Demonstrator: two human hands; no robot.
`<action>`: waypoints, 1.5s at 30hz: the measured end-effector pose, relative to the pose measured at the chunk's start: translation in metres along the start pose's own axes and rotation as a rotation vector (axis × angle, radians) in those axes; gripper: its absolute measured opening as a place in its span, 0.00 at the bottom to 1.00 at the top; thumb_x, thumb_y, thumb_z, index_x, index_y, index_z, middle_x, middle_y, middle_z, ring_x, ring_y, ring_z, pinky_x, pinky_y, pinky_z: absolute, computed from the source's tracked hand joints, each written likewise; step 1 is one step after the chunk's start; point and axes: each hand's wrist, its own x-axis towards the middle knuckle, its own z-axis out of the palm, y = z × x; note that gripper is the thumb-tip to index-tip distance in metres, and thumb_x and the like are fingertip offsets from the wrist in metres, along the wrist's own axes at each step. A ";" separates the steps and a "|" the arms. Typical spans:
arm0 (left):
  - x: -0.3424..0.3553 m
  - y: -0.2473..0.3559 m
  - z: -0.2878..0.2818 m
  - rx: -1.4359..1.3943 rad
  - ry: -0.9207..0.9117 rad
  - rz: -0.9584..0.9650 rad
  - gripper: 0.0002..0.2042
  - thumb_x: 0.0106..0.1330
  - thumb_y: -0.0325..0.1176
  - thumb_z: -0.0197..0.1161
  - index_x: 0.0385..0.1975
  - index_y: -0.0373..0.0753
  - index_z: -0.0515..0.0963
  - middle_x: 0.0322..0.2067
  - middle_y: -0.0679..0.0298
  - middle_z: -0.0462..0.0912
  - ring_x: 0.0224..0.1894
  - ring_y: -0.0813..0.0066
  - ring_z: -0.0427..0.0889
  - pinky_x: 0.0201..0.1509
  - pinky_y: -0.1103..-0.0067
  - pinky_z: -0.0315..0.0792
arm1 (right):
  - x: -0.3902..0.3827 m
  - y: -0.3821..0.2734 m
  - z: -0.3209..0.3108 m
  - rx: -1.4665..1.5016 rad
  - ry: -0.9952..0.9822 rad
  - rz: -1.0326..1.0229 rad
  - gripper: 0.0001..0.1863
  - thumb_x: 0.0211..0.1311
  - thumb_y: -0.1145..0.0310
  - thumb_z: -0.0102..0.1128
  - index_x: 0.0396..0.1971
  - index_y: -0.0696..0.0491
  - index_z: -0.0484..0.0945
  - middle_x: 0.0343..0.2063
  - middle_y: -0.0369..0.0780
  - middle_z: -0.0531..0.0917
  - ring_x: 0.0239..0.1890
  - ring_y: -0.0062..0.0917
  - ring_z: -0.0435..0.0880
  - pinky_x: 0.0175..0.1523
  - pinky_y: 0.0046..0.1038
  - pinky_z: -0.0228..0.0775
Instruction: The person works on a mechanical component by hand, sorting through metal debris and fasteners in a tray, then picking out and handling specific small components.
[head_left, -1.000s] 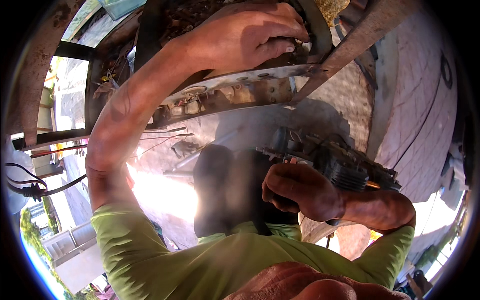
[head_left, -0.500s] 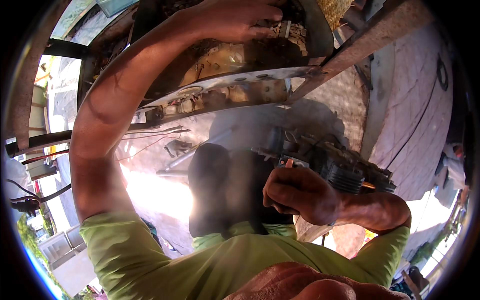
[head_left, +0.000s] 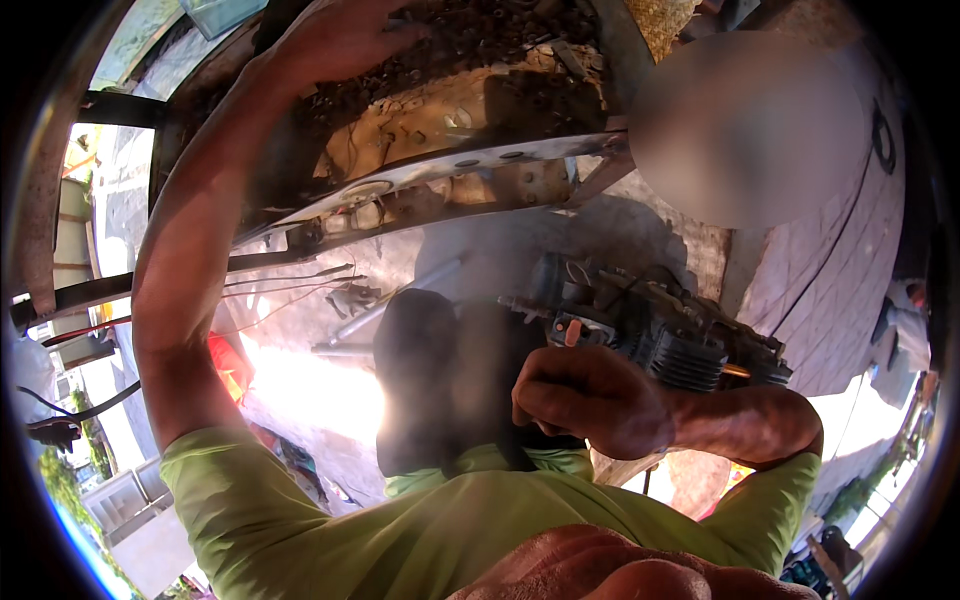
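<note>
At the top, a shallow metal tray (head_left: 345, 150) holds a heap of small dark hardware (head_left: 500, 35), with nuts and bolts among it. My left hand (head_left: 350, 40) is over the heap at the tray's far left, its fingers stretched out and partly lost in shadow. Nothing shows in its grasp. Lower right, my right hand (head_left: 590, 395) is closed in a fist, and whatever it may hold is hidden. Just beyond that fist lies a small engine (head_left: 680, 340) with dark cooling fins and an orange-tipped part (head_left: 572, 332) near its left end.
A metal rail (head_left: 440, 165) with holes runs along the tray's near side. On the ground lie a metal tube (head_left: 400, 300) and thin wires (head_left: 290, 285). Something orange-red (head_left: 230, 368) shows beside my left arm. A blurred oval (head_left: 750, 130) hides the upper right.
My left hand has moved left across the tray, away from the right-hand parts. My right fist has shifted slightly left and down. A blurred oval has appeared at the upper right.
</note>
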 end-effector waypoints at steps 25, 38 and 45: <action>0.065 0.038 0.035 -0.082 0.019 0.616 0.14 0.61 0.34 0.67 0.45 0.35 0.81 0.45 0.48 0.78 0.49 0.48 0.77 0.56 0.58 0.73 | -0.002 -0.003 0.000 -0.091 -0.023 0.014 0.13 0.80 0.64 0.51 0.36 0.55 0.78 0.27 0.28 0.73 0.30 0.10 0.68 0.35 0.20 0.63; 0.035 0.022 0.010 -0.084 -0.055 0.416 0.10 0.58 0.34 0.68 0.35 0.37 0.81 0.38 0.52 0.78 0.43 0.49 0.79 0.48 0.60 0.75 | -0.003 -0.005 0.001 -0.124 -0.003 0.021 0.15 0.79 0.60 0.51 0.38 0.56 0.79 0.29 0.33 0.78 0.33 0.15 0.74 0.39 0.23 0.67; 0.012 0.005 0.001 -0.110 0.042 0.398 0.12 0.55 0.35 0.70 0.37 0.38 0.81 0.37 0.53 0.78 0.42 0.51 0.78 0.46 0.59 0.75 | -0.003 -0.007 0.002 -0.100 -0.007 0.007 0.13 0.81 0.63 0.51 0.37 0.55 0.78 0.26 0.28 0.74 0.28 0.09 0.68 0.33 0.19 0.62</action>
